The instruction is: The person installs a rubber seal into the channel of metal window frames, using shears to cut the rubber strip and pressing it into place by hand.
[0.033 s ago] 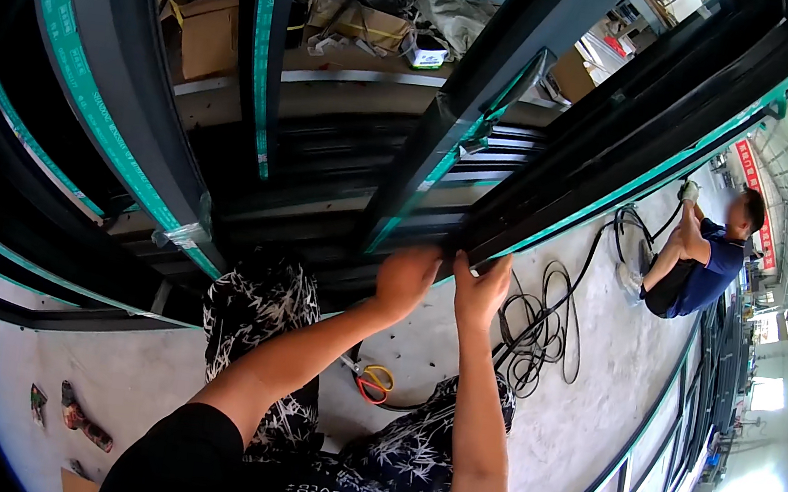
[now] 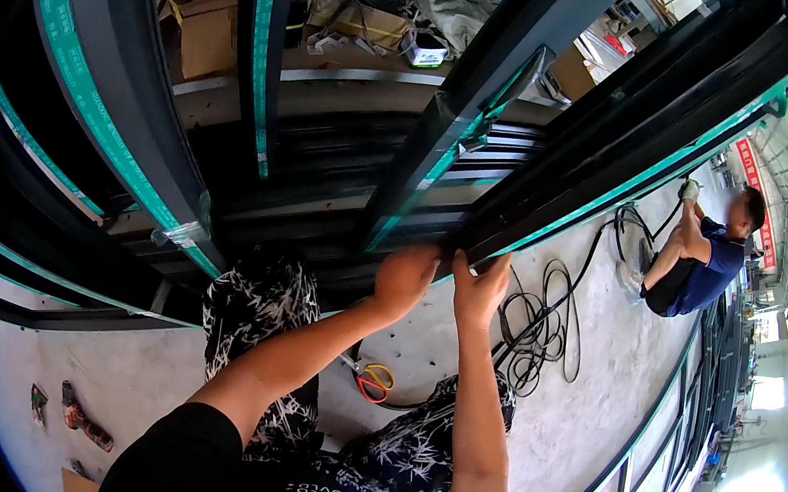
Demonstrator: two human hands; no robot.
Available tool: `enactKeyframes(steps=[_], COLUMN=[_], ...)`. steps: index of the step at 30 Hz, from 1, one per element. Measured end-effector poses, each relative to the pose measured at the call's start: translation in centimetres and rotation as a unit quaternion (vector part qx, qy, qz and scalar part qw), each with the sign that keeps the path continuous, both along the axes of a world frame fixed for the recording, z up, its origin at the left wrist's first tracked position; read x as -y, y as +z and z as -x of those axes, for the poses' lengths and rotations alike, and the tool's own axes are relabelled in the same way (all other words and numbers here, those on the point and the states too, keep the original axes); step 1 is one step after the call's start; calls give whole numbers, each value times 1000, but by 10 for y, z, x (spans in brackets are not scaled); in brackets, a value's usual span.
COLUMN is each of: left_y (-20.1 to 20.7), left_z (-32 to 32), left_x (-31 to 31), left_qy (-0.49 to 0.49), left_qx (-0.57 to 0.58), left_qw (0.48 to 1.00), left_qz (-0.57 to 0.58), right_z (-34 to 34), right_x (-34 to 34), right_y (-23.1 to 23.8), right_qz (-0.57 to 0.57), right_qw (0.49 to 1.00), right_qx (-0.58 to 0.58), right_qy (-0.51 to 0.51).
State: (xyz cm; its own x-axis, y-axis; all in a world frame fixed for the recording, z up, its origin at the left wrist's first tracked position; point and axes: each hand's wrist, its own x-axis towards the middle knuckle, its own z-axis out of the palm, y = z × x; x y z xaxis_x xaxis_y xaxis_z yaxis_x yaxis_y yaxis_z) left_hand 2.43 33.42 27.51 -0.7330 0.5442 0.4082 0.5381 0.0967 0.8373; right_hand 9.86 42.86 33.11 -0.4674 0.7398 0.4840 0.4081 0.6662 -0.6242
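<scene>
A large black metal frame (image 2: 612, 155) with green protective tape along its edges stands in front of me. My right hand (image 2: 480, 296) is closed on the lower end of its right-hand bar, with the thumb up against the edge. Close beside it, my left hand (image 2: 405, 282) is curled at the same end. Its fingertips are hidden, so what they hold cannot be made out. Between my knees, scissors (image 2: 375, 381) with red and yellow handles lie on the floor.
A coiled black cable (image 2: 541, 333) lies on the floor to the right. Farther off, a person in a dark shirt (image 2: 714, 271) squats. More framework (image 2: 626, 481) lies at the lower right. A power tool (image 2: 86, 417) rests at lower left; a cardboard box (image 2: 208, 34) sits beyond the bars.
</scene>
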Motion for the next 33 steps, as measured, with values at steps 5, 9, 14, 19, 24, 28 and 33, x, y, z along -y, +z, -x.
enactKeyframes(steps=[5, 9, 14, 19, 24, 28, 33], left_y=[-52, -71, -83, -79, -80, -60, -64], left_z=[-3, -1, 6, 3, 15, 7, 14], left_x=[-2, -7, -13, -19, -13, -12, -8], left_qy=[15, 9, 12, 27, -2, -14, -33], left_qx=[5, 18, 2, -5, 38, 80, 96], left_qw=[998, 997, 999, 998, 999, 994, 994], left_qz=[56, 73, 51, 54, 35, 67, 45], right_z=[2, 0, 1, -2, 1, -4, -3], right_x=[0, 2, -4, -10, -4, -6, -5], right_y=[-9, -7, -21, -23, -40, -41, -47], right_qz=[35, 57, 94, 88, 87, 79, 81], right_qw=[999, 998, 995, 995, 995, 994, 996], right_qx=[29, 27, 29, 42, 56, 69, 43], right_qy=[-3, 3, 28, 24, 14, -12, 7])
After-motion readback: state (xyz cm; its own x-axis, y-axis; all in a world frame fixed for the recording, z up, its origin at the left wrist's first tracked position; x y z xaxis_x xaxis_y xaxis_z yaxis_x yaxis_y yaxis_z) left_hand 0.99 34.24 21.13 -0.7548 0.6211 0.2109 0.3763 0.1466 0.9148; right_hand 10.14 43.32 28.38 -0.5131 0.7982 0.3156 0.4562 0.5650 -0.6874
